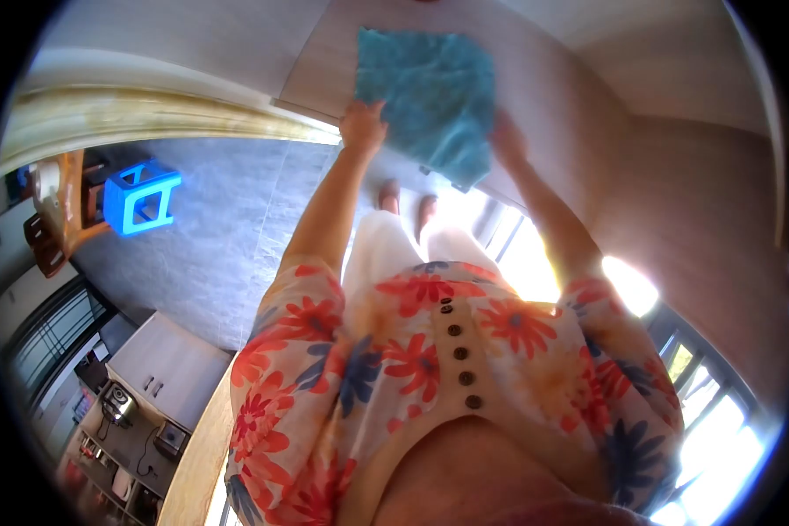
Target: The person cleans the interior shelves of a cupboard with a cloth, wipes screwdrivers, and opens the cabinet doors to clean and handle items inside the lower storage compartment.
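The left hand touches the left edge of the cloth, spread before a pale surface; the blurred right hand is at its right edge. Whether either pinches, I cannot tell. Shelves hold small appliances. Floor extends beside the stool.

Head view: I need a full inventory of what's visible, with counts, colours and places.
Cloth: one, teal, between the hands
Broad surface: one, pale brownish, behind the cloth
Long strip: one, yellowish, upper left
Stool: one, blue, left
Floor: one, grey, left
Wooden furniture: count unclear, brown, far left
Cabinet: one, pale, lower left
Shelf items: too small to count
Windows: count unclear, bright, lower right
Floral top: one, multicoloured, centre
Trousers: one pair, white
Feet: two, brownish, ahead
Hands: two, bare, flanking the cloth
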Motion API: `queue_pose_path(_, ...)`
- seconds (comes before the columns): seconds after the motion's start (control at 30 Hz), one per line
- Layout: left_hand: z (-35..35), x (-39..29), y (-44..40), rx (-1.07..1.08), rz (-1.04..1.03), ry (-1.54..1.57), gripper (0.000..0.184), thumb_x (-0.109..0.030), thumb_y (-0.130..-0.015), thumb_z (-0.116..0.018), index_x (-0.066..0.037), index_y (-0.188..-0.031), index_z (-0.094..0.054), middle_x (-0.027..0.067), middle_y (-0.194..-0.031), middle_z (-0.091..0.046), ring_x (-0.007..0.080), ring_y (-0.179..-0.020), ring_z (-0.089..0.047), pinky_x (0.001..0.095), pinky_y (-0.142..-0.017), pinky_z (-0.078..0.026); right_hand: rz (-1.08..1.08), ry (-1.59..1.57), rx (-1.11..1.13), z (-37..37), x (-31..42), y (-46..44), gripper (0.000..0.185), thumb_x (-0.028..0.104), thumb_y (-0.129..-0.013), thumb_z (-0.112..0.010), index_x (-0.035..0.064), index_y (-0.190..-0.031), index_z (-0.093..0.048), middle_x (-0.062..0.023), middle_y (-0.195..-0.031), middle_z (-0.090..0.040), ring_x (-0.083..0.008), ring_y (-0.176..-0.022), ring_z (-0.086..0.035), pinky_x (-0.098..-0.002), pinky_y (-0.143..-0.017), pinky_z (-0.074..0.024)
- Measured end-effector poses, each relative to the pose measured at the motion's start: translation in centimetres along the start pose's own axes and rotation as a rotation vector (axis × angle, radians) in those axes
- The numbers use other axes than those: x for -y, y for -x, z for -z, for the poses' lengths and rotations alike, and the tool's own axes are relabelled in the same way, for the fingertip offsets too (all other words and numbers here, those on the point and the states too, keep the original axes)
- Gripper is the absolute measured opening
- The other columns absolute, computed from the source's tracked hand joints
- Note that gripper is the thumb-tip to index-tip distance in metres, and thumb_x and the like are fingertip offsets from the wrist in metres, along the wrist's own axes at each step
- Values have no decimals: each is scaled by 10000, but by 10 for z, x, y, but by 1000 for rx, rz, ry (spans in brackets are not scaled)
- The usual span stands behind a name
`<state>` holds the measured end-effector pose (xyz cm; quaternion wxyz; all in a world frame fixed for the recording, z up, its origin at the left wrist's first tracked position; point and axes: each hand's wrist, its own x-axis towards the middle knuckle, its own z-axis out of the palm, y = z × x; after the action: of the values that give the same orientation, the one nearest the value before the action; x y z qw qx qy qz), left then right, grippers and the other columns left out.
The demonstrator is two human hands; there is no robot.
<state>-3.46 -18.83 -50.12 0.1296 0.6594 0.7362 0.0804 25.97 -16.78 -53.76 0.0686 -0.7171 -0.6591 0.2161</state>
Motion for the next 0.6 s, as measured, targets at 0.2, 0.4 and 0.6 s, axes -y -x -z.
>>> queue_pose_path(0.2,-13,18,-16,-50,33,138,304,-215,-731,-653,-193,-1029,-595,93,-927,-563,295,-847,-565,406,-716,-472,-10,-43,-118,-18,-11,-40,493,254,-764,-591,226,-1225,-418,-132,-984,-592,-321,-936,-570,-444,-778,-457)
queue_pose_path(0.4,0,22,-69,-100,-103,122,253,-200,-715,-661,-182,-965,-621,87,-920,-569,281,-858,-566,410,-689,-467,9,94,-66,14,26,-85,426,285,-803,-578,236,-1205,-447,-101,-1088,-543,-307,-1017,-527,-426,-816,-444)
queue_pose_path(0.6,-1,11,-30,-141,-245,-2,198,-200,-679,-683,-182,-872,-642,37,-841,-557,244,-881,-528,411,-689,-442,157,131,-64,12,41,-29,357,269,-770,-624,199,-1101,-511,-78,-1046,-546,-302,-935,-543,-426,-763,-451)
